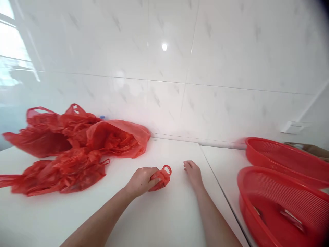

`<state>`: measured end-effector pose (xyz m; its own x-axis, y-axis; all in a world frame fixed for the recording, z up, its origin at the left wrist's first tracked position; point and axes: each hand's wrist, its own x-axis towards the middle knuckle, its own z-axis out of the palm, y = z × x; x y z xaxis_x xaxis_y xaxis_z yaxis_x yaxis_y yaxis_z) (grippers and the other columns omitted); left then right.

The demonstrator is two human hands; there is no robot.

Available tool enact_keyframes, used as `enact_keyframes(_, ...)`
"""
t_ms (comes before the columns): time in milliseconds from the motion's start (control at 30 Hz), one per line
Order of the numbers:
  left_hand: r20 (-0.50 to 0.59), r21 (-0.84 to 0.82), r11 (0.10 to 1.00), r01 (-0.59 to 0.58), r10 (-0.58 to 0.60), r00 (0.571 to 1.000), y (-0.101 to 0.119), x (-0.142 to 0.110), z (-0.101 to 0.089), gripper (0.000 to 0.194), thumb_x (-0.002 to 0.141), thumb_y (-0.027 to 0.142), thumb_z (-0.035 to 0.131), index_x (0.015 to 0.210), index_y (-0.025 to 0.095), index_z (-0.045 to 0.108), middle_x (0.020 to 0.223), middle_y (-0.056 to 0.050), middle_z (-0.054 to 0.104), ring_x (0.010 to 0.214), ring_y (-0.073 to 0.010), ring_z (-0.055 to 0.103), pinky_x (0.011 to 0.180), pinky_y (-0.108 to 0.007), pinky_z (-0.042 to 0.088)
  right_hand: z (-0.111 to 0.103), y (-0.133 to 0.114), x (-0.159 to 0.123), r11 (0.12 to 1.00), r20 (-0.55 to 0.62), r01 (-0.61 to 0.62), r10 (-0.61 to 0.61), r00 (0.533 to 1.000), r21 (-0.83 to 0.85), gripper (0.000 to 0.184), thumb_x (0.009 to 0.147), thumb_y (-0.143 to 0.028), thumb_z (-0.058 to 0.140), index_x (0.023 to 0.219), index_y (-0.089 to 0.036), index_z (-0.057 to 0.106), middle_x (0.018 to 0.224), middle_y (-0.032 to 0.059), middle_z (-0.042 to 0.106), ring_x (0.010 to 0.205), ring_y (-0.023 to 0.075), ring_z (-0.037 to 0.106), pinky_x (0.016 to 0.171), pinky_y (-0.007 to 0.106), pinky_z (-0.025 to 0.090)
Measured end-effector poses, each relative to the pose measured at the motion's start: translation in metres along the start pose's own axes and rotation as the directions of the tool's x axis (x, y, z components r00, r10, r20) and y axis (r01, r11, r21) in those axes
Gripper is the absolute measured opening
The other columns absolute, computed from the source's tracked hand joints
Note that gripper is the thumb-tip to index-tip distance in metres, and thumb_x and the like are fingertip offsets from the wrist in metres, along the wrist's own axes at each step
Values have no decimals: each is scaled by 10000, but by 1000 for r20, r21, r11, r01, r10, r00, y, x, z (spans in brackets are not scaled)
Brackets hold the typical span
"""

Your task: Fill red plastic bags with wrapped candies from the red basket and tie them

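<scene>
My left hand is closed around a small crumpled red plastic bag just above the white table, in the middle of the head view. One loop handle of the bag sticks up past my fingers. To the right of it, my right hand hovers with its fingers loosely bent and a little apart, and nothing shows in them. A gap separates this hand from the bag. On the left lies a heap of crumpled red plastic bags, apart from both hands.
Behind the heap, a larger red bag gapes with more red plastic inside. Two red plastic baskets stand at the right; the nearer one holds small items I cannot make out. A seam divides the white tabletop. A tiled wall rises behind.
</scene>
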<state>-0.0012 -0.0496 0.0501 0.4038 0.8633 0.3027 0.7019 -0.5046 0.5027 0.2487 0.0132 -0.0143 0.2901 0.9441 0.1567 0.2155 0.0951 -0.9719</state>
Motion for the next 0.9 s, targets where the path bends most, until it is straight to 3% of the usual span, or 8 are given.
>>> enact_keyframes(100, -40, 52, 998, 20, -18, 999, -8, -14, -22, 105, 737, 288, 502, 696, 244, 588, 643, 16, 603, 597, -152, 526, 556, -236, 341, -1, 2, 1, 993, 24, 33, -30, 999, -116, 278, 715, -453, 532, 779, -201, 629, 747, 16, 638, 714, 190, 586, 685, 302, 415)
enact_keyframes(200, -164, 83, 994, 73, -59, 985, -15, -26, -46, 121, 718, 292, 536, 781, 261, 635, 708, 8, 636, 659, -167, 557, 605, -245, 380, -2, 5, 3, 977, 39, 34, -27, 999, -210, 295, 716, -440, 507, 830, -204, 642, 790, 25, 656, 714, 194, 591, 689, 314, 423)
enact_keyframes(367, -423, 182, 956, 230, -135, 896, -33, -46, -81, 334, 719, 284, 558, 1050, 277, 603, 987, -18, 662, 885, -222, 588, 756, -302, 429, -3, 4, 2, 956, 56, 27, -11, 998, -292, 305, 707, -432, 490, 869, -228, 648, 868, 22, 669, 779, 194, 600, 713, 311, 430)
enact_keyframes(533, -653, 199, 885, 422, -201, 730, -58, -65, -121, 411, 737, 313, 565, 1146, 282, 550, 1064, -32, 642, 935, -244, 585, 795, -333, 442, -4, 2, -1, 935, 70, 49, -26, 997, -351, 320, 707, -450, 492, 880, -237, 657, 975, 45, 665, 877, 227, 593, 730, 326, 430)
enact_keyframes(733, -887, 253, 779, 574, -52, 460, -86, -74, -178, 403, 787, 291, 520, 1179, 196, 515, 1132, -76, 577, 1075, -258, 505, 942, -386, 388, -2, 5, 1, 929, 79, 63, -37, 996, -364, 304, 717, -437, 479, 864, -236, 655, 955, 41, 665, 879, 227, 589, 748, 331, 421)
enact_keyframes(800, -887, 260, 728, 635, -80, 455, -99, -78, -180, 411, 829, 336, 471, 1205, 170, 486, 1172, -90, 533, 1119, -266, 464, 965, -415, 368, -1, 4, 0, 935, 65, 63, -43, 997, -348, 287, 712, -419, 483, 848, -232, 654, 925, 34, 667, 856, 220, 588, 747, 329, 416)
enact_keyframes(867, -819, 268, 675, 688, -216, 532, -115, -82, -170, 448, 846, 415, 437, 1230, 184, 455, 1255, -103, 470, 1182, -307, 403, 964, -485, 349, 1, 1, -1, 947, 55, 94, -81, 995, -307, 257, 702, -391, 493, 814, -223, 652, 882, 33, 668, 827, 214, 585, 743, 327, 409)
enact_keyframes(900, -754, 248, 641, 726, -342, 560, -123, -85, -162, 470, 831, 456, 448, 1223, 197, 452, 1270, -112, 462, 1180, -333, 401, 934, -532, 356, 2, -1, -2, 952, 51, 118, -108, 993, -283, 238, 697, -374, 498, 794, -219, 650, 858, 31, 668, 811, 211, 583, 740, 325, 407)
